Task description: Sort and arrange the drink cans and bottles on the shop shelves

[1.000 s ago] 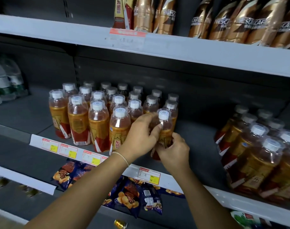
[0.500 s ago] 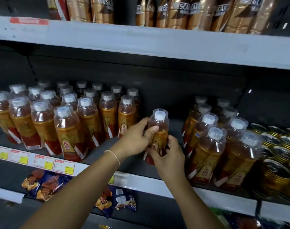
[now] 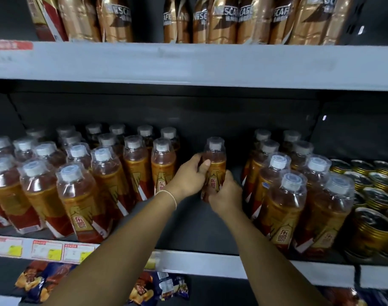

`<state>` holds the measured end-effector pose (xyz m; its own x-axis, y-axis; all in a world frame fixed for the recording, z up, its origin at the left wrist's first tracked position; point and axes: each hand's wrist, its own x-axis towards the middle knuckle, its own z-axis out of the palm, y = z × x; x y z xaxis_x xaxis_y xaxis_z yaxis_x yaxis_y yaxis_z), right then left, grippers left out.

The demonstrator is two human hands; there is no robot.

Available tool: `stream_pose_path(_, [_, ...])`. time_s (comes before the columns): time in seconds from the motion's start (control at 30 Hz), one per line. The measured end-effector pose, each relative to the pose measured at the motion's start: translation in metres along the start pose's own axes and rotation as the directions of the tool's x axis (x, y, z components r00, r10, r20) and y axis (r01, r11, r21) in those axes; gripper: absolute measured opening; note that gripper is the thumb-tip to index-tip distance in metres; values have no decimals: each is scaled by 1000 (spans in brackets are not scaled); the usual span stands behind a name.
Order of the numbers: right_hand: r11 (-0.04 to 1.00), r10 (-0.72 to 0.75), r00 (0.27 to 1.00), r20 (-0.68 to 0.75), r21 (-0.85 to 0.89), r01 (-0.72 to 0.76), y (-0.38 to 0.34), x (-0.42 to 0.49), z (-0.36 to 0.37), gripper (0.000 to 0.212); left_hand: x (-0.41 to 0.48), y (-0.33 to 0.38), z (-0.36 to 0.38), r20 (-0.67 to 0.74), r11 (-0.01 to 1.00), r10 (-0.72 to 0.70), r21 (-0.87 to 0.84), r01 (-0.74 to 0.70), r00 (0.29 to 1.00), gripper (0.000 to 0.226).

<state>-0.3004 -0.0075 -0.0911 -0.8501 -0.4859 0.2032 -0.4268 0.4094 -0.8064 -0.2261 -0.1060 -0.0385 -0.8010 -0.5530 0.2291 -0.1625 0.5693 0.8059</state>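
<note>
An amber drink bottle [image 3: 215,161] with a white cap and gold-red label stands upright in the gap on the middle shelf [image 3: 210,261]. My left hand [image 3: 189,178] grips its left side, thumb across the front. My right hand [image 3: 227,194] grips its lower right side. A block of the same bottles [image 3: 84,184] fills the shelf to the left. Another group of the same bottles [image 3: 285,195] stands to the right. Gold cans [image 3: 369,206] sit at the far right.
The upper shelf [image 3: 188,62] carries gold coffee bottles [image 3: 232,18]. Price tags [image 3: 47,250] line the middle shelf's front edge. Snack packets [image 3: 157,288] lie on the shelf below. Bare shelf floor lies in front of the held bottle.
Both hands carried the bottle rightward, away from the left block, into the gap between the two groups. The view has swung right, bringing the cans into sight.
</note>
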Motion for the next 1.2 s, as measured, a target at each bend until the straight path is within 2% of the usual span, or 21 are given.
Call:
stream_pose_path(0.13, [1000,16,998,-57,-7,-17,-1,15,9,55,-4,-22,2,-9,998,-39,-59,38,999,46])
stream_pose_path(0.23, [1000,18,997,-73,-23,-20,-1,23,15,51,-15,-36,4,-13,993,-1,-115,0,1000,42])
stream_pose_path(0.4, [997,18,998,-68,-73,-23,-2,36,20,46,-28,-47,4,-8,993,94,-66,-95,996,42])
stream_pose_path(0.7, [998,28,997,-68,-46,-31,-1,50,26,51,-36,-52,-2,-8,993,109,46,-108,994,45])
stream_pose_path(0.83, [998,34,996,-77,-54,-38,-1,52,27,54,-40,-53,-5,4,995,93,16,-93,996,45])
stream_pose_path(1.07, [998,37,997,-66,-53,-41,0,53,25,53,-52,-50,-16,-51,995,99,13,-99,994,40])
stream_pose_path(1.2, [994,89,995,-39,-65,-92,-6,54,22,53,-61,-50,-28,-111,997,80,-5,-81,991,39])
